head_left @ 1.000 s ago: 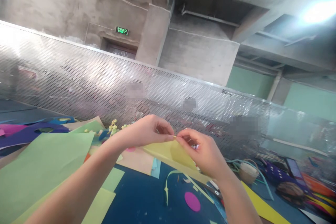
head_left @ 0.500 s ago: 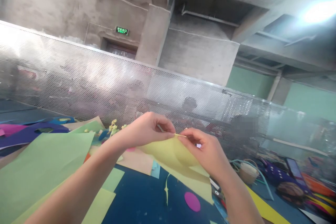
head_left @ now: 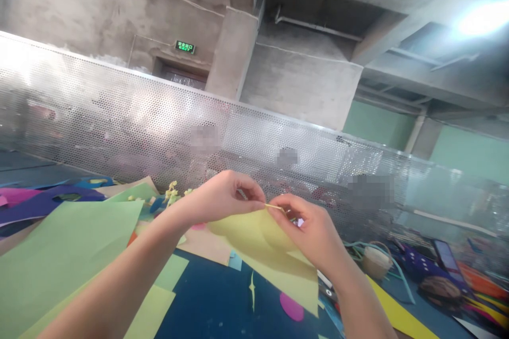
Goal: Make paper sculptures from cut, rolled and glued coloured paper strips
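Observation:
A pale yellow sheet of paper [head_left: 270,254] hangs below both hands, its upper edge folded or rolled narrow. My left hand [head_left: 234,198] pinches that edge between thumb and fingers. Close beside it on the right, my right hand [head_left: 304,220] grips the same edge, with a short thin stretch showing between the fingertips. Under the sheet, a magenta paper disc [head_left: 291,308] lies partly covered on the dark blue table [head_left: 207,296]. A thin yellow-green paper scrap [head_left: 252,290] is left of the disc.
Large light green sheets [head_left: 75,254] lie at the left, with purple paper [head_left: 35,204] behind. A cup [head_left: 376,260], blue tubing and a phone [head_left: 449,259] are at the right, near yellow paper [head_left: 397,310]. A perforated metal screen [head_left: 270,137] stands beyond the table, with people behind it.
The yellow sheet's lower part has shifted slightly left and down, covering more of the magenta disc's top. Both hands keep their pinch, nearly unmoved.

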A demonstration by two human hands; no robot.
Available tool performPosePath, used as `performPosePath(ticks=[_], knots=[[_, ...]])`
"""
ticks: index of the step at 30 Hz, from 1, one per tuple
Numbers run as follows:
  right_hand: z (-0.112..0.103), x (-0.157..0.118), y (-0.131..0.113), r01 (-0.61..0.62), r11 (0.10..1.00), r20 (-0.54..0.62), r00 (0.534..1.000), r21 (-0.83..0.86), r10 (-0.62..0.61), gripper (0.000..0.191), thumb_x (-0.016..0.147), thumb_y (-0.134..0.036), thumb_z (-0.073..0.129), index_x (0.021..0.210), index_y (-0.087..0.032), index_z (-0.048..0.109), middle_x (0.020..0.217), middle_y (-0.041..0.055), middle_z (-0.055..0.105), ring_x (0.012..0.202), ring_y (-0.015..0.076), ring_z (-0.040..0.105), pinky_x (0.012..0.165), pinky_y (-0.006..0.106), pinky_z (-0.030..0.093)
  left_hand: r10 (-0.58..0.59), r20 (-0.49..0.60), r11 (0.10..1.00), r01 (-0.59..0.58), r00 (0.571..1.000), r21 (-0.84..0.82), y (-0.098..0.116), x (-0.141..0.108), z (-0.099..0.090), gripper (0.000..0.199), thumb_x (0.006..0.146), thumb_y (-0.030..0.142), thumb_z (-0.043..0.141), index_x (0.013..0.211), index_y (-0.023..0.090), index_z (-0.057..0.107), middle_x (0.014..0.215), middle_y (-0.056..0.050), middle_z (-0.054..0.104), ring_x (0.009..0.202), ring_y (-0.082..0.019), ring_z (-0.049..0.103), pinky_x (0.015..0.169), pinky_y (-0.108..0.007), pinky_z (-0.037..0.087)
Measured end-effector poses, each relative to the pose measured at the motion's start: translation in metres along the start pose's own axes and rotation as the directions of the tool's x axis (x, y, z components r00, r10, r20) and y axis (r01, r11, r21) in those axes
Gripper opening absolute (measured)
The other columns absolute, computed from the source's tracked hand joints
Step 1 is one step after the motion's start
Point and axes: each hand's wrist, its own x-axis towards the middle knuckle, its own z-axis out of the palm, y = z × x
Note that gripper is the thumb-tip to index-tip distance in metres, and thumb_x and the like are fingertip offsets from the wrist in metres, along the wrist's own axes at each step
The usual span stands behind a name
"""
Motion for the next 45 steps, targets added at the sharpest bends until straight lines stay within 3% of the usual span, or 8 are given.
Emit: performPosePath(ticks=[8,15,25,34,39,45], knots=[[0.0008,-0.0008,0.0052,-0.046,0.999,-0.012,0.999,0.022,0.046,0.012,0.084,-0.028,0.053,0.082,-0.022,0.063,0.076,-0.0015,0.067,0.07,0.0114,0.062,0.059,0.02,0.046,0.016,-0.016,1.0,-0.016,1.0,0.012,0.0004,0.0007,0.0012,0.014,0.077,0.033,0.056,0.081,0.023,0.066,0.082,0.001,0.068,0.077,-0.014,0.06,0.063,-0.023,0.044],[0.0005,-0.0007,0.0015,-0.004,1.0,-0.025,1.0,-0.027,0.003,0.013,0.085,-0.027,0.05,0.083,-0.022,0.062,0.078,-0.0017,0.067,0.07,0.0115,0.061,0.063,0.022,0.047,-0.045,0.093,0.999,0.042,0.995,0.03,-0.0004,0.0011,-0.0019,0.023,0.081,0.037,0.05,0.086,0.024,0.068,0.086,0.0,0.069,0.076,-0.014,0.061,0.064,-0.024,0.043],[-0.003,0.0004,0.0003,-0.08,0.996,0.011,0.997,0.026,0.079,0.016,0.083,-0.033,0.051,0.082,-0.022,0.063,0.079,0.0007,0.068,0.07,0.0146,0.062,0.057,0.024,0.048,0.022,0.028,1.0,-0.022,0.999,-0.006,-0.0009,-0.0001,-0.0006,0.018,0.078,0.036,0.055,0.082,0.023,0.067,0.084,0.0,0.068,0.077,-0.014,0.06,0.064,-0.024,0.044],[-0.0017,-0.0011,0.0036,-0.043,0.996,-0.044,0.998,-0.082,0.039,0.016,0.086,-0.031,0.049,0.084,-0.022,0.062,0.074,-0.0012,0.065,0.063,0.0124,0.056,0.055,0.024,0.042,-0.015,0.058,1.0,0.015,0.998,0.01,-0.0004,0.0012,-0.001,0.022,0.08,0.039,0.052,0.087,0.024,0.067,0.086,0.0,0.068,0.076,-0.014,0.06,0.066,-0.025,0.044],[-0.0027,-0.001,0.0032,-0.023,0.998,-0.04,0.999,-0.05,0.021,0.015,0.086,-0.029,0.047,0.087,-0.023,0.061,0.083,-0.0002,0.066,0.073,0.0131,0.059,0.063,0.025,0.045,0.017,0.035,1.0,-0.017,0.999,0.004,-0.0012,0.0015,-0.0018,0.019,0.08,0.033,0.052,0.085,0.023,0.068,0.087,-0.001,0.068,0.077,-0.015,0.06,0.066,-0.024,0.044],[-0.0041,-0.0009,0.0026,-0.061,0.998,-0.01,0.998,-0.003,0.061,0.018,0.086,-0.034,0.049,0.086,-0.023,0.063,0.08,0.0001,0.067,0.068,0.0128,0.06,0.057,0.023,0.046,0.051,0.022,0.999,-0.051,0.998,0.007,-0.0019,0.0017,-0.0029,0.017,0.079,0.033,0.055,0.082,0.023,0.068,0.085,-0.001,0.068,0.077,-0.015,0.06,0.066,-0.024,0.044]])
